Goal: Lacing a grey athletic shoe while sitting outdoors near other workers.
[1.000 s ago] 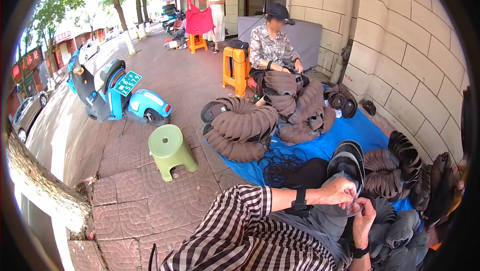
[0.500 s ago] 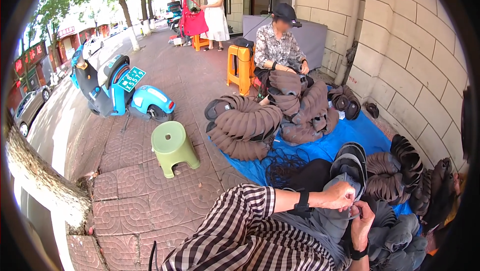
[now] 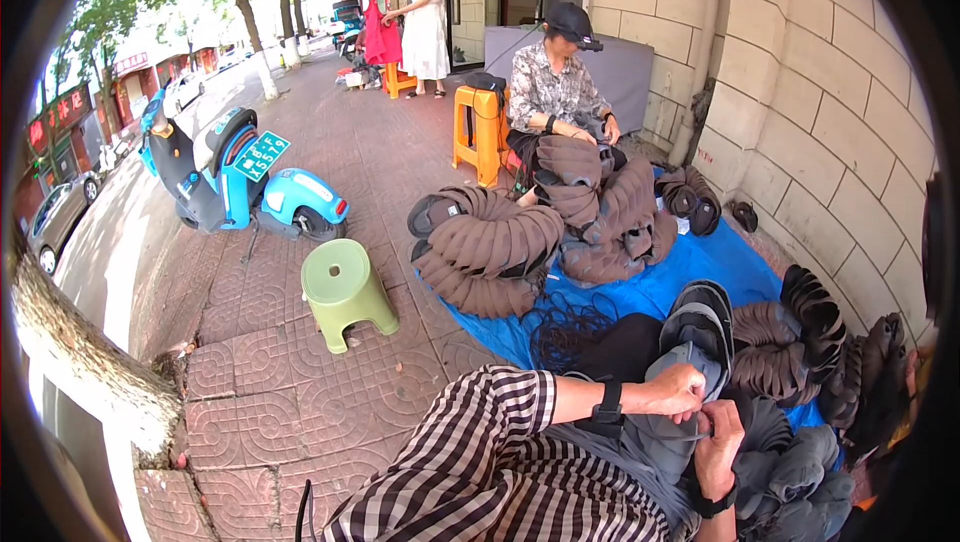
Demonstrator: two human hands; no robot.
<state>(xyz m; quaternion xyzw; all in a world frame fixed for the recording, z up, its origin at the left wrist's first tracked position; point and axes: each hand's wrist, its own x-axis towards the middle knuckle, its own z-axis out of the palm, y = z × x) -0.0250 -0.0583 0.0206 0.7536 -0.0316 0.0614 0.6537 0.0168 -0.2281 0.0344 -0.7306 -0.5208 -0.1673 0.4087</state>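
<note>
Head view: fabric piece (image 3: 658, 445), grey, curved.

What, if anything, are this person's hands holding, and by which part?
Cannot be told: the left hand and right hand are close together over grey fabric, hiding whatever they may pinch, and where.

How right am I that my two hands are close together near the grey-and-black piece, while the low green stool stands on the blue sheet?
One thing is wrong: the low green stool stands on the reddish paving, not the blue sheet, as the head view shows. Your left hand and right hand are indeed close together near the grey-and-black piece.
</note>
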